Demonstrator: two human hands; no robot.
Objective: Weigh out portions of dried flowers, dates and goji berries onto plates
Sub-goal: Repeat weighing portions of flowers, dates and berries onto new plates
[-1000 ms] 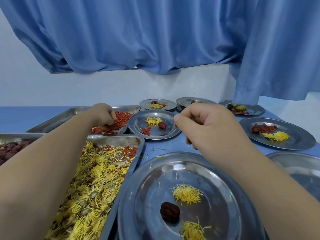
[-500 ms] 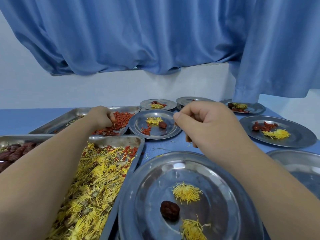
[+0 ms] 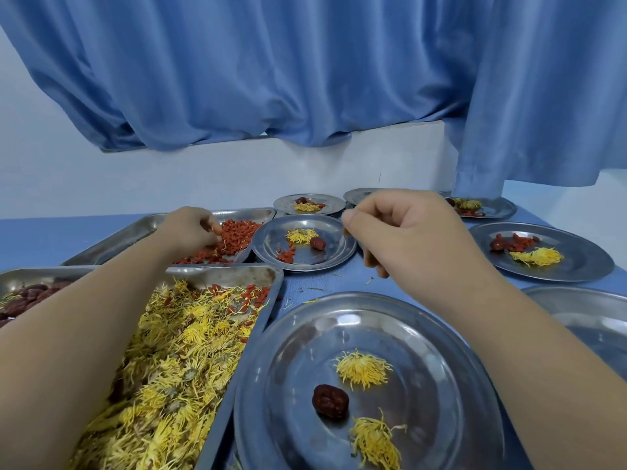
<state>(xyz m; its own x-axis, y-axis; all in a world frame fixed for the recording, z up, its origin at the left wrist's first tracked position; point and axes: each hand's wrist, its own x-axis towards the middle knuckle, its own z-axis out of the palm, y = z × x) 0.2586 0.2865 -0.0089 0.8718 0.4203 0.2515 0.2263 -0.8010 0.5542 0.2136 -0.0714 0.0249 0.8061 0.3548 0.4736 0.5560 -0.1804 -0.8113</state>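
My left hand (image 3: 190, 228) reaches into the far tray (image 3: 135, 228) and its curled fingers pinch goji berries (image 3: 237, 235) from the red pile. My right hand (image 3: 400, 232) hovers over the right rim of the middle plate (image 3: 268, 245), thumb and forefinger pinched on a small orange-red bit that looks like a goji berry. That plate holds a yellow flower, a date and a few goji berries. The near plate (image 3: 271, 385) carries a date (image 3: 330, 401) and two dried flowers (image 3: 363, 368). My left forearm crosses the tray of dried flowers (image 3: 176, 351).
A tray of dates (image 3: 30, 296) lies at the left edge. Filled plates stand at the right (image 3: 583, 262) and at the back (image 3: 332, 201), and part of another plate (image 3: 593, 320) shows at the right edge. A blue curtain hangs behind the blue table.
Both hands stay almost where they were. My left fingers have settled a little deeper into the goji pile, and my right hand has risen slightly over the middle plate's rim.
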